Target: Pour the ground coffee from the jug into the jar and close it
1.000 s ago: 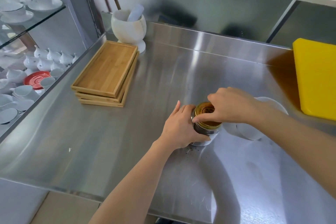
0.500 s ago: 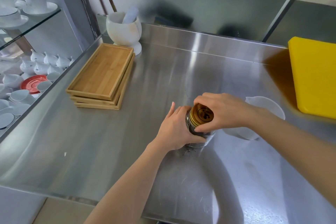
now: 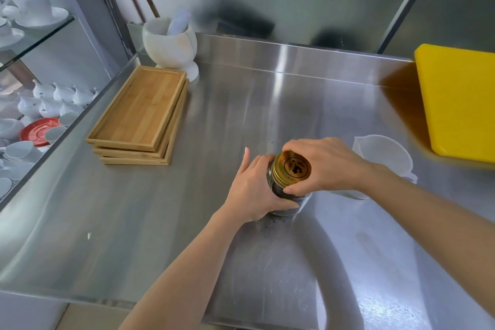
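A glass jar (image 3: 278, 190) with dark ground coffee inside stands on the steel counter (image 3: 241, 104). My left hand (image 3: 254, 190) wraps around its left side. A gold lid (image 3: 292, 167) with a black round print sits on the jar's mouth, and my right hand (image 3: 324, 166) grips that lid from the right with fingers and thumb on its rim. Behind my right wrist stands the translucent white jug (image 3: 383, 155), upright, with nothing dark visible inside. A few dark coffee grains (image 3: 273, 221) lie on the counter by the jar's base.
A stack of bamboo trays (image 3: 139, 115) lies at the left. A white mortar with pestle (image 3: 171, 43) stands at the back. A yellow board (image 3: 460, 102) lies at the right. A glass cabinet of white cups (image 3: 40, 104) is beyond the left edge.
My right hand has turned on the lid, so more of its gold top shows now. The left hand stays on the jar. The view has shifted slightly.
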Demonstrator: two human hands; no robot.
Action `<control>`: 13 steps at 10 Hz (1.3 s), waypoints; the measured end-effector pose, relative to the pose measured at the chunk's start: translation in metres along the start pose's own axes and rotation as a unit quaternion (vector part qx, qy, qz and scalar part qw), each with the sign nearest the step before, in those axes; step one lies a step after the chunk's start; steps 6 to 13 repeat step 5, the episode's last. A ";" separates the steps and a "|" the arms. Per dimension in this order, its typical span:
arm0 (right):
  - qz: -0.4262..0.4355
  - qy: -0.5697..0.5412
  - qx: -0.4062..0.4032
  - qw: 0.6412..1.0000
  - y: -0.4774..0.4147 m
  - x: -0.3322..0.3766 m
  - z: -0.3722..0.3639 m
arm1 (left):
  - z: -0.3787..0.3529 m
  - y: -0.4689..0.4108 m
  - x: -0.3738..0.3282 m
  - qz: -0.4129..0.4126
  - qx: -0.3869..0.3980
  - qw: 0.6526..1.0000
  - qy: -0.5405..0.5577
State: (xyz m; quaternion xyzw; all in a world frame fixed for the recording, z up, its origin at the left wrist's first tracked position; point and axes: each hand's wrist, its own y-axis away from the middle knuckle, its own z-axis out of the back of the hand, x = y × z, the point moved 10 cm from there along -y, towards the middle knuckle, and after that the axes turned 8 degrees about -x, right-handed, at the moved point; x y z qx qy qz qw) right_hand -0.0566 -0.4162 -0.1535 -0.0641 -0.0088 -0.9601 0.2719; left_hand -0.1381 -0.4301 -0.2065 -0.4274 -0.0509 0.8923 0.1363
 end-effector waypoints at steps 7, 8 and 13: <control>-0.080 0.000 0.000 0.997 0.015 -0.007 0.008 | 0.005 0.002 -0.001 0.028 0.075 0.997 0.004; -0.080 0.000 0.000 0.997 0.015 -0.007 0.008 | 0.005 0.002 -0.001 0.028 0.075 0.997 0.004; -0.080 0.000 0.000 0.997 0.015 -0.007 0.008 | 0.005 0.002 -0.001 0.028 0.075 0.997 0.004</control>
